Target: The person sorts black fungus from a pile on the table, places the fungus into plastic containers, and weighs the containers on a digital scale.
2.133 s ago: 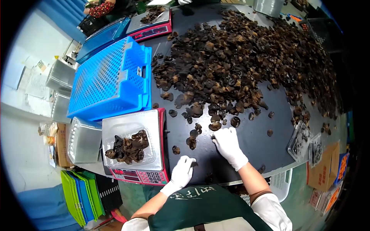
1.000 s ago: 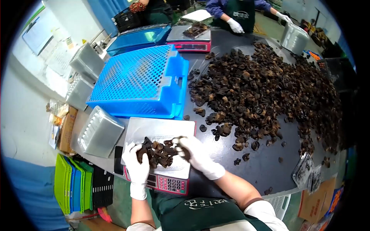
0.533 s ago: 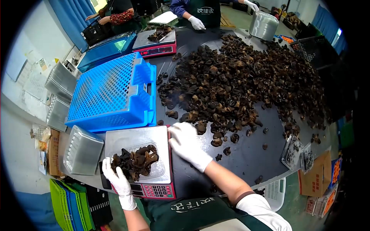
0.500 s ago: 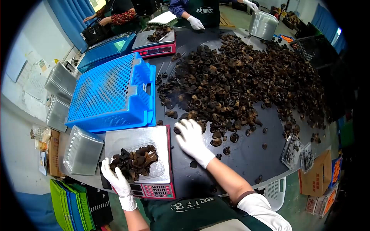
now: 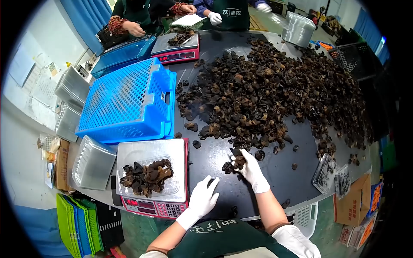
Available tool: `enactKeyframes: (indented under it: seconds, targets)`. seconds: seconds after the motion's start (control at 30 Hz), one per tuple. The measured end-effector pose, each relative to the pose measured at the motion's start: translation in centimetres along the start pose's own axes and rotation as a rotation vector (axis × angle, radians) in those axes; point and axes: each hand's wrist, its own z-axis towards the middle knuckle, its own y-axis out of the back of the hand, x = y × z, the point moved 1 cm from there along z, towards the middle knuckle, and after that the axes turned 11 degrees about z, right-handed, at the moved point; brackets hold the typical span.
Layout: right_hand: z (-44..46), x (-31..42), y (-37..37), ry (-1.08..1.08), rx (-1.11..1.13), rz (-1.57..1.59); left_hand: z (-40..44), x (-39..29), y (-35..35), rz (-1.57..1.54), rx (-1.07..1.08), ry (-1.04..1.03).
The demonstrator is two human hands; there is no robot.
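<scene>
1. Fungus pieces (image 5: 239, 161) sit in my right hand (image 5: 253, 171), gripped between thumb and fingers, over the near part of the table (image 5: 292, 185).
2. My left hand (image 5: 202, 198) has thumb and fingers apart, just beside the scale (image 5: 150, 148).
3. Clear tray (image 5: 172, 188) rests on the scale, bearing more pieces.
4. Fungus heap (image 5: 258, 90) spreads beyond my hands.

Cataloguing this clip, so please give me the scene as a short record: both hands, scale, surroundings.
Left: white-gloved left hand, fingers apart, nothing visible in it
Right: white-gloved right hand, gripping ruffled dark-brown fungus pieces
Scale: red-and-silver digital scale, bearing a clear plastic tray with a dark-brown fungus portion
Table: dark-grey flat table, bearing a large dark-brown fungus heap
Beyond scale: blue plastic lattice crate
</scene>
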Motion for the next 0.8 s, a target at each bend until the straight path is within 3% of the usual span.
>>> enactKeyframes:
  seconds: [0.07,0.13,0.27,0.37,0.47,0.5,0.57,0.6,0.67,0.73,0.8]
  targets:
    - [-1.0,0.3,0.0,-0.127,0.132,0.314,0.5,0.1,-2.4,0.13,-0.003,0.066]
    - [-2.1,0.5,-0.1,-0.205,0.12,0.476,0.8,0.3,-3.9,0.159,0.004,0.034]
    - [-2.9,0.0,-0.5,-0.265,0.354,0.601,0.5,1.8,-6.9,0.185,0.049,-0.004]
    - [-1.7,-1.3,1.2,-0.115,0.172,0.268,-0.1,1.1,-5.3,-0.165,-0.076,-0.021]
    - [-1.9,-1.3,-0.8,0.055,0.054,-0.156,-1.2,-0.4,1.9,-0.45,-0.178,-0.042]
    - [-2.2,-1.2,-1.6,0.016,-0.018,-0.057,-1.6,-0.3,4.5,-0.472,-0.255,-0.027]
    - [-2.2,-1.2,-3.2,0.039,0.122,-0.076,-2.7,1.8,8.8,-0.308,-0.445,0.04]
    - [-2.2,-1.5,-4.2,0.093,0.204,-0.128,-3.4,3.3,11.4,-0.118,-0.355,0.235]
    - [-3.5,-1.8,-8.4,0.13,0.207,-0.289,-3.9,7.4,14.6,-0.061,-0.712,0.381]
    - [-3.2,-3.5,-10.7,0.254,0.293,-0.517,-4.9,13.1,15.1,0.032,-0.794,0.49]
    - [-3.5,-4.7,-13.9,0.34,0.442,-0.721,-5.7,17.9,14.0,0.261,-0.717,0.43]
